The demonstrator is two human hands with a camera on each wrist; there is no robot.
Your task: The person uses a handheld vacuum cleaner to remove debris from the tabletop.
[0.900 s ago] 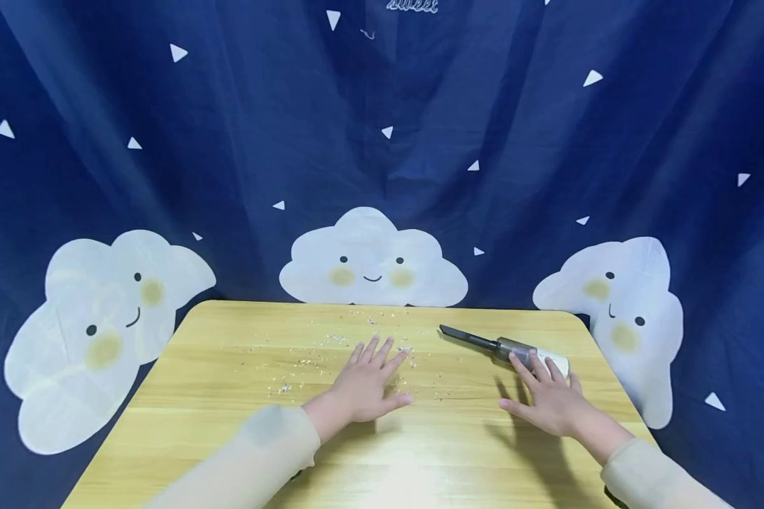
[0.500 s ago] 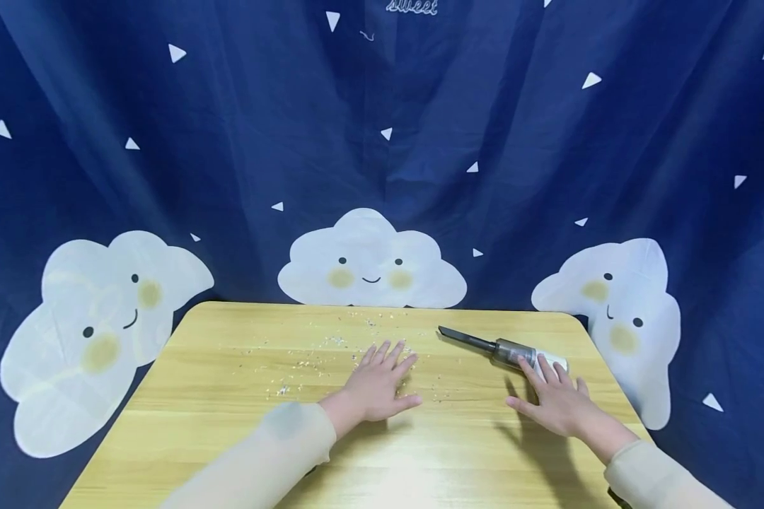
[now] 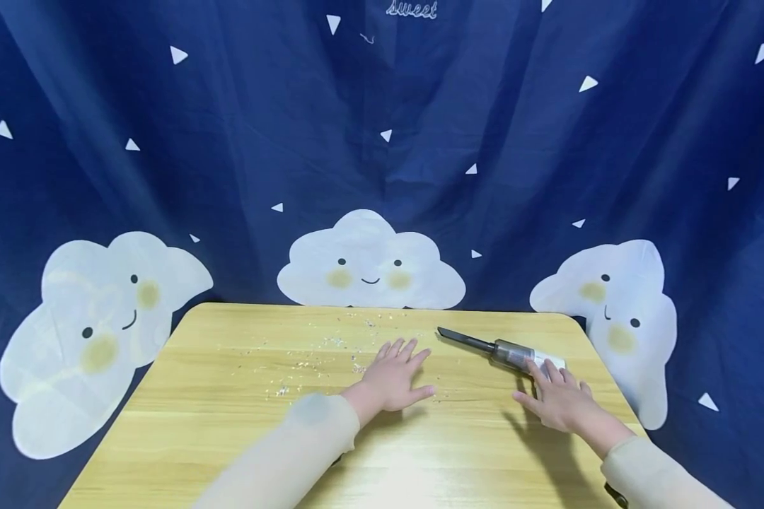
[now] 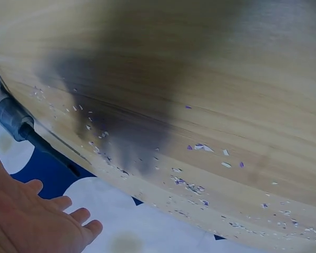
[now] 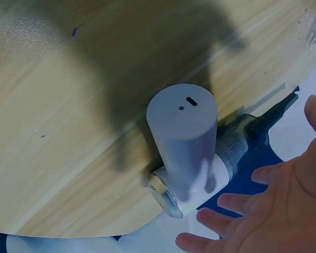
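A handheld vacuum cleaner (image 3: 512, 355) lies at the right of the wooden table (image 3: 184, 424), its black nozzle pointing left and away. In the right wrist view its white handle (image 5: 184, 142) shows. My right hand (image 3: 562, 403), fingers spread, is over the near side of the white body; the right wrist view shows the palm (image 5: 289, 205) apart from it. Fingers also spread, my left hand (image 3: 395, 378) hovers above mid-table, holding nothing. Small paper scraps (image 3: 302, 364) are scattered beside and beyond it. In the left wrist view the scraps (image 4: 192, 187) look white and purple.
A dark blue curtain (image 3: 242, 141) with cloud faces and white triangles hangs directly behind the table's far edge. Both hands cast shadows on the tabletop. A few stray scraps lie between the left hand and the vacuum.
My left hand has shifted to the right across the scraps. My right hand has drifted slightly right and nearer to me. The vacuum stays where it was.
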